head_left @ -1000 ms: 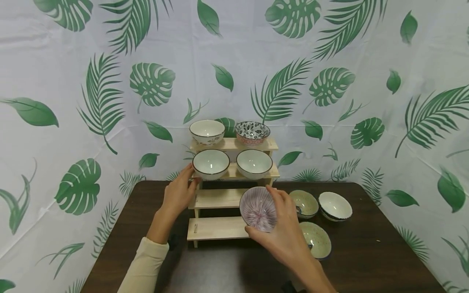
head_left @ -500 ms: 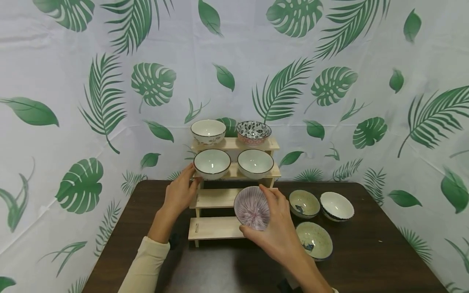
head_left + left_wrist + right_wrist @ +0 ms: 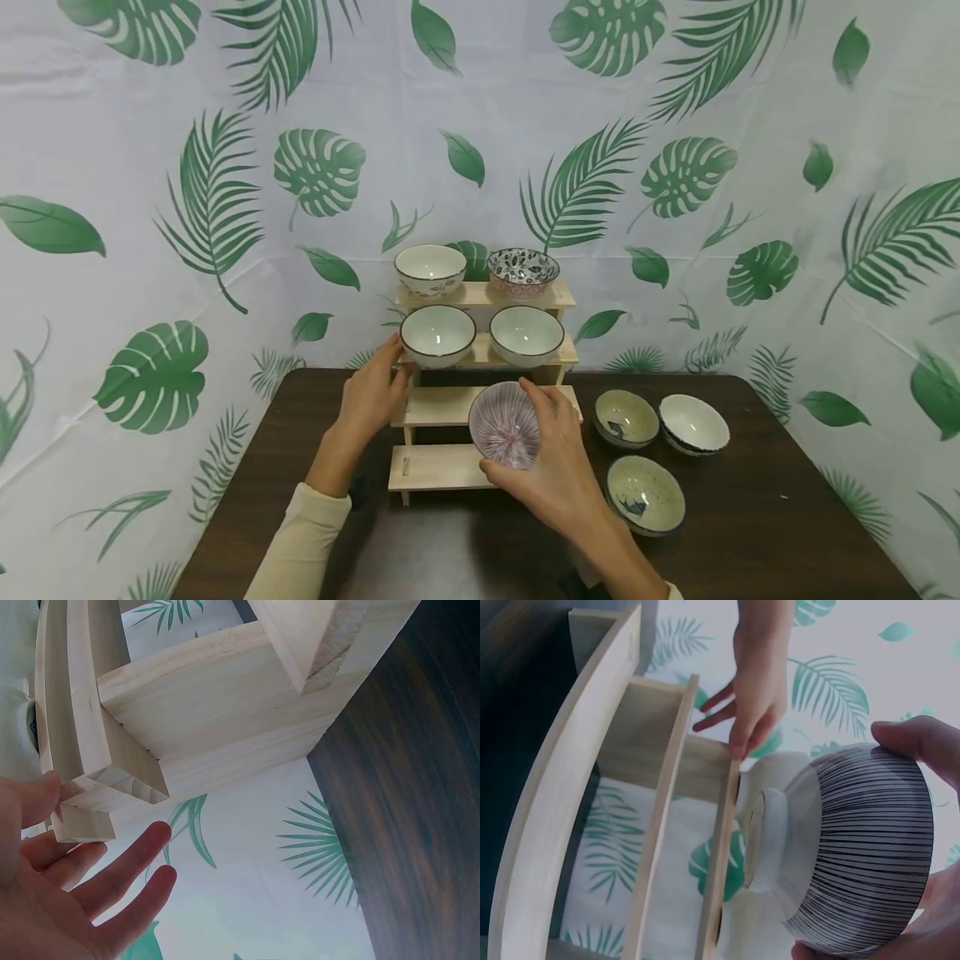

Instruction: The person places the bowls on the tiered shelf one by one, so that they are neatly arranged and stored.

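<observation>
Head view: a round, glossy purple-streaked bowl (image 3: 501, 427) is facing us, tilted, with the right hand (image 3: 561, 467) gripping it between thumb and fingers, before the lower steps of a pale wooden stand (image 3: 435, 468). Four bowls (image 3: 437, 335) are filling the upper two steps; two green bowls (image 3: 647, 497) and a white bowl (image 3: 694, 421) are resting on the dark table (image 3: 795, 542). Over left, the left hand (image 3: 372, 397) is pinching the stand's end, outer fingers stretching straight.
</observation>
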Action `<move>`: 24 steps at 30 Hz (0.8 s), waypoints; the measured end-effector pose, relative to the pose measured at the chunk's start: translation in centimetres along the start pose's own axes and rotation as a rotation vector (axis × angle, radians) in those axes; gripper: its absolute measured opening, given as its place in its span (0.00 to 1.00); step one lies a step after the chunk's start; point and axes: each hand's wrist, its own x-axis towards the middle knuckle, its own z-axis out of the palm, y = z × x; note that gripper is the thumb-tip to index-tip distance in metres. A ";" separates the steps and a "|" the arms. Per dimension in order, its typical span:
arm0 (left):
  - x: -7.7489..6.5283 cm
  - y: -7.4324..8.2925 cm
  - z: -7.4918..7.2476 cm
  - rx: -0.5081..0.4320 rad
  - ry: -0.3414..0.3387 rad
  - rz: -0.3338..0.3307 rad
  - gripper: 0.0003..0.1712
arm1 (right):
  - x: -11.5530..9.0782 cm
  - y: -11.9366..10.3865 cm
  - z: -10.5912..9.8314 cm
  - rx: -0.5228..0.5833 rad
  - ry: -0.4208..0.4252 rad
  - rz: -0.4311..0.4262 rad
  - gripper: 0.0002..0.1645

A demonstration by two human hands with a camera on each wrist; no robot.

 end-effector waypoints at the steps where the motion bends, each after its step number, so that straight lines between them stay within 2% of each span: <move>1: 0.0 0.0 0.0 0.002 0.003 0.003 0.31 | 0.0 0.0 0.1 0.001 0.000 -0.002 0.64; 13: -0.2 0.2 0.1 0.007 0.011 0.003 0.30 | 0.5 -0.1 1.8 0.006 -0.029 0.022 0.64; 24: -0.3 0.2 0.2 -0.008 0.028 0.002 0.30 | 1.2 0.3 3.4 0.054 -0.014 0.011 0.63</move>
